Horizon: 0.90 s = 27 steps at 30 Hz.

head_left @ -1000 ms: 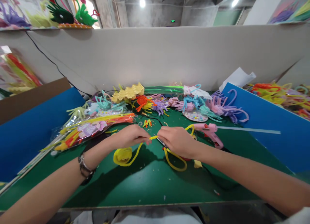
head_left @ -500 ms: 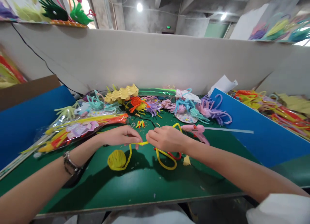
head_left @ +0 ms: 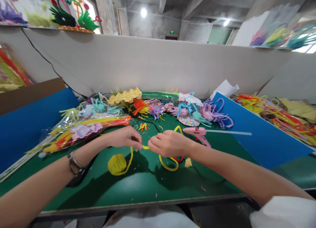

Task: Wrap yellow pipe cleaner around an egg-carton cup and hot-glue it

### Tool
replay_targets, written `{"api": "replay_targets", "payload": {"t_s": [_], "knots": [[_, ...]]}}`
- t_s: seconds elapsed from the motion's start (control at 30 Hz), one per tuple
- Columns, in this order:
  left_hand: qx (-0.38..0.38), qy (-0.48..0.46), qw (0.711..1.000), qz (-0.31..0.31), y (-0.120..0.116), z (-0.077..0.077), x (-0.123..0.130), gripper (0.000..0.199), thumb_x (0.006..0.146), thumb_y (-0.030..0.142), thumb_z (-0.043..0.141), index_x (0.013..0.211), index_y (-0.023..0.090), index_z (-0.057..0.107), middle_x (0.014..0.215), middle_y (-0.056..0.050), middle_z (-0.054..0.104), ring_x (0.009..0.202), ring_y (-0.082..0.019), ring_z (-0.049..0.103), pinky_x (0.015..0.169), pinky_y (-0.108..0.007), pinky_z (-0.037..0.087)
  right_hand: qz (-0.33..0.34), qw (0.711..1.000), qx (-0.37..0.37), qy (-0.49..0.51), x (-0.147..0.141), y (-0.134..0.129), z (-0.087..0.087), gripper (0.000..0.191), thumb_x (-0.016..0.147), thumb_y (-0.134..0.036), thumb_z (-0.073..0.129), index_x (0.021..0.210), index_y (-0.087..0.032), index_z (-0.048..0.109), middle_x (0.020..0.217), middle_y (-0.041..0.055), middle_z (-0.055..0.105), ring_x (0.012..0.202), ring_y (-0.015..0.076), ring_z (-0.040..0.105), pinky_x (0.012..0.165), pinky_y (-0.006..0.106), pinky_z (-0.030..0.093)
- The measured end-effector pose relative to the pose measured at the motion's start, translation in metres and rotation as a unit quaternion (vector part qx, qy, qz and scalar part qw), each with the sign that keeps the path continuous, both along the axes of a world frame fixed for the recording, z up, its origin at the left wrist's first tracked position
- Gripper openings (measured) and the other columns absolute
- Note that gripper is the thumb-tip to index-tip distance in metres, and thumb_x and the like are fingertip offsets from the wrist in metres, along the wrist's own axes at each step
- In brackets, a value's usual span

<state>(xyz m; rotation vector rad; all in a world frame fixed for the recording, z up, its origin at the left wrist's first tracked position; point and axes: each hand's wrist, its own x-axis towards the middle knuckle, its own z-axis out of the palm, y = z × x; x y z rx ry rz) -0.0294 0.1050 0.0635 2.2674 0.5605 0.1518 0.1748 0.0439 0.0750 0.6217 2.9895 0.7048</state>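
Between my two hands runs a yellow pipe cleaner (head_left: pixel 145 147), a short span of it showing. My left hand (head_left: pixel 125 138) pinches it between thumb and fingers. Closed around it on the other side is my right hand (head_left: pixel 166 143). From the left fingers the strand drops to a wound yellow pipe-cleaner ball (head_left: pixel 117 164) on the table. Below my right hand hangs a yellow loop (head_left: pixel 170 167), and a red pipe cleaner (head_left: pixel 179 159) lies partly hidden behind it. A pink glue gun (head_left: pixel 198 133) with a clear glue stick rests just beyond.
Bagged orange and yellow pipe cleaners (head_left: pixel 91 131) lie left on the green table (head_left: pixel 153 191). Colourful pipe-cleaner bundles (head_left: pixel 153 108) and a yellow egg-carton piece (head_left: pixel 125 95) line the back. Blue panels (head_left: pixel 256 136) stand at both sides. Small scraps (head_left: pixel 188 162) are scattered about.
My hands have drawn slightly closer together, leaving a shorter span of yellow between them. The view has shifted a little; the ball and loop stay on the table.
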Motion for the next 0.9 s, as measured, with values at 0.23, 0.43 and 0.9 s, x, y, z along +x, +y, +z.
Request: {"api": "replay_targets", "payload": {"t_s": [0.23, 0.43, 0.9], "knots": [[0.192, -0.027, 0.981, -0.030, 0.001, -0.005, -0.004, 0.025, 0.085, 0.028, 0.052, 0.069, 0.012, 0.063, 0.062, -0.002, 0.065, 0.057, -0.009, 0.057, 0.054, -0.015, 0.039, -0.087, 0.989, -0.108, 0.049, 0.000, -0.002, -0.005, 0.023, 0.091, -0.015, 0.035, 0.083, -0.015, 0.057, 0.073, 0.0048, 0.061, 0.062, 0.0128, 0.053, 0.046, 0.025, 0.019], [0.636, -0.033, 0.768, -0.070, -0.014, -0.007, 0.001, 0.035, 0.091, 0.013, 0.035, 0.064, 0.016, 0.055, 0.057, 0.001, 0.056, 0.049, -0.010, 0.046, 0.057, -0.025, 0.033, -0.202, 0.941, -0.211, 0.171, -0.005, -0.001, -0.016, 0.033, 0.092, -0.018, 0.034, 0.068, -0.014, 0.056, 0.060, 0.0003, 0.058, 0.052, 0.0085, 0.052, 0.047, 0.019, 0.029], [0.065, -0.068, 0.995, 0.018, 0.006, -0.013, -0.001, 0.032, 0.086, 0.036, 0.044, 0.076, 0.011, 0.061, 0.066, -0.003, 0.063, 0.061, -0.010, 0.056, 0.057, -0.018, 0.043, -0.170, 0.932, -0.223, 0.230, 0.002, 0.006, -0.009, 0.018, 0.088, -0.020, 0.043, 0.083, -0.016, 0.060, 0.068, 0.0014, 0.059, 0.056, 0.0104, 0.046, 0.051, 0.023, 0.024]]}}
